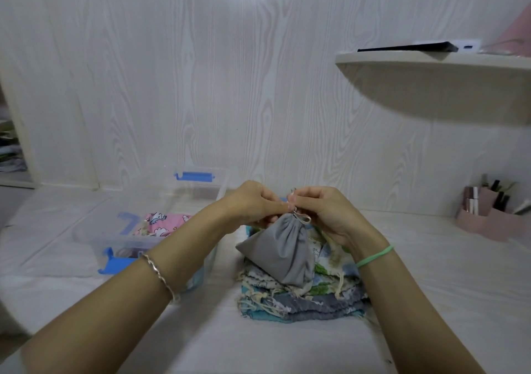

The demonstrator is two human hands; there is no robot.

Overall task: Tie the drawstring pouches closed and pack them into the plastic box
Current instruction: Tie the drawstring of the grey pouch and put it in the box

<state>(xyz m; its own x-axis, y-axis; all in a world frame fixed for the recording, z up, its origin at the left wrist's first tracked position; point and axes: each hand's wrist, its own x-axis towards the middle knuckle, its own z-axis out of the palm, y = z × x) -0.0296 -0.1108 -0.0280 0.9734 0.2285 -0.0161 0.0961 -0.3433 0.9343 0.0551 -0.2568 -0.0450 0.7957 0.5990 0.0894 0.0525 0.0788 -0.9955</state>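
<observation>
- A white wood-grain wall [201, 86] stood behind a pale surface [287, 345]. A curved shelf [431, 60] jutted from the wall at upper right, with a flat dark object [408, 47] lying on it.
- A pink organiser [488, 215] holding small cosmetic tubes sat at the far right, well apart from the work.
- A stack of printed drawstring pouches [304, 302], in blue, green and white with frayed cream cords, lay directly in front of the person.
- A clear plastic box [120, 244] with blue latches rested to the left of the stack, partly hidden behind the left forearm. Inside it lay a pink pouch [161, 224] with a cartoon print; anything else in the box was too hidden to tell.
- A grey pouch [281, 253] was held up above the stack, its neck gathered shut, its body hanging down over the pile.
- The left hand [253, 204] and right hand [324, 210] met at the pouch's neck, both pinching its drawstring [301, 217], fingertips nearly touching.
- The left wrist wore a silver bracelet [159, 276]; the right wore a green band [373, 257].
</observation>
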